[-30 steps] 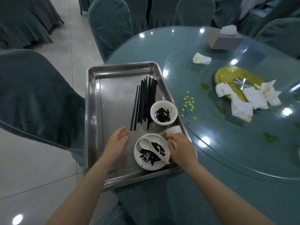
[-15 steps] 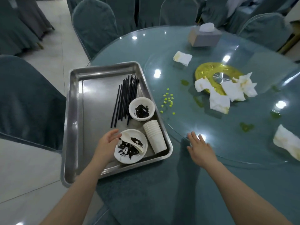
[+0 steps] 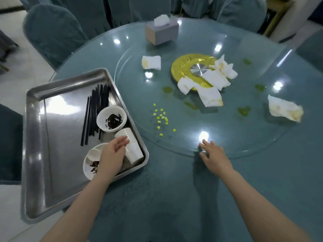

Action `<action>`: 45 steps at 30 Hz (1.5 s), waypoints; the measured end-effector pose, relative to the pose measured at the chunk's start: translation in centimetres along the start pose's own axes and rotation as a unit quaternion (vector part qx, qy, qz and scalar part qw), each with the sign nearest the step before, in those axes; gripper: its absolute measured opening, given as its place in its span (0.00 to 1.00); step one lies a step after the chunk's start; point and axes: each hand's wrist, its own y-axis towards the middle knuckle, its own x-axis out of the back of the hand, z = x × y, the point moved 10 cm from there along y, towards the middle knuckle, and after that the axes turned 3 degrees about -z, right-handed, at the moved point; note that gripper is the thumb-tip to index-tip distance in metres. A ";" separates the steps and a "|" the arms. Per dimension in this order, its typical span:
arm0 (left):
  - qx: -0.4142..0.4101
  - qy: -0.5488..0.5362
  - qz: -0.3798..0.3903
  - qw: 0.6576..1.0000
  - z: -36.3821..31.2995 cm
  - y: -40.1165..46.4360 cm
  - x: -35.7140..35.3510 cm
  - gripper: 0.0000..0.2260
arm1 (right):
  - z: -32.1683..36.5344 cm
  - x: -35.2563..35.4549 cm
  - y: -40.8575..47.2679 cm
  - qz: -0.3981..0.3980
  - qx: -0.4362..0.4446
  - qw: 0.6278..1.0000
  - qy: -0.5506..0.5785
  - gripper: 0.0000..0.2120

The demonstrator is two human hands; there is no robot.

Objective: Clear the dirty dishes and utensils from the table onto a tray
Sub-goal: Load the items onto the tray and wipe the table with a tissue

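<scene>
Tray (image 3: 36, 137) holds chopsticks (image 3: 95, 109), bowl (image 3: 111, 119), plate (image 3: 90, 160), cups (image 3: 131, 145). Left hand (image 3: 111, 154) loosely curled over cups; right hand (image 3: 212, 154) spread flat on table (image 3: 157, 198). Napkins (image 3: 209, 96), scraps (image 3: 161, 117) remain.

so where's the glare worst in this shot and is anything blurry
Head view: ceiling lights glare as white spots on the glass table, brightest just beyond the right hand; a broad sheen washes the tray; both hands slightly motion-blurred; edges bow from the wide lens.
</scene>
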 end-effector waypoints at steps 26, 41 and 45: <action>-0.122 0.330 0.170 0.921 -6.8 2.4 -25.7 0.35 | -6.4 6.1 3.3 -0.044 0.034 0.998 0.039 0.34; -0.235 0.450 0.188 0.841 -8.0 2.7 -34.7 0.31 | -9.0 8.0 6.9 -0.081 -0.003 0.991 0.106 0.29; -0.279 0.453 0.174 0.829 -8.3 2.4 -34.8 0.26 | -8.6 8.3 7.3 -0.069 0.015 0.994 0.085 0.27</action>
